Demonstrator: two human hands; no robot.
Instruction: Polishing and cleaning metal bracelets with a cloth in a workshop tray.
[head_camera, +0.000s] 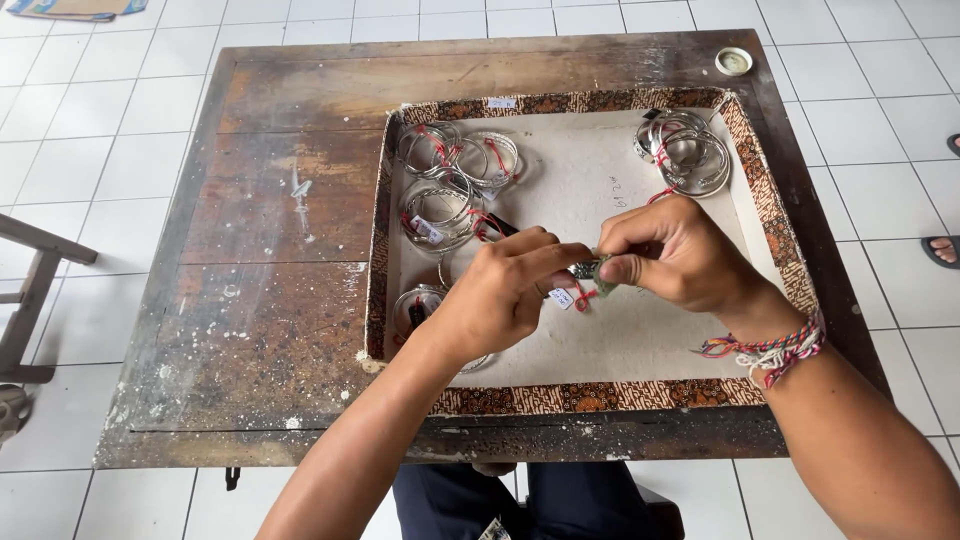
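Note:
My left hand (500, 295) and my right hand (675, 255) meet over the middle of a shallow tray (590, 397) with a brown patterned rim and a pale inside. Both pinch one small dark piece with a white tag and a red thread (583, 272) between their fingertips. Bundles of silver bangles tied with red thread lie in the tray: one group at the far left (455, 155), another below it (437, 210), one at the far right (690, 155). One more bangle (415, 305) sits partly hidden under my left wrist.
The tray rests on a worn, paint-spattered wooden table (270, 250) over white floor tiles. A small round lid (734, 61) lies at the table's far right corner. A wooden frame (30, 290) stands left. A sandalled foot (940, 250) shows at right.

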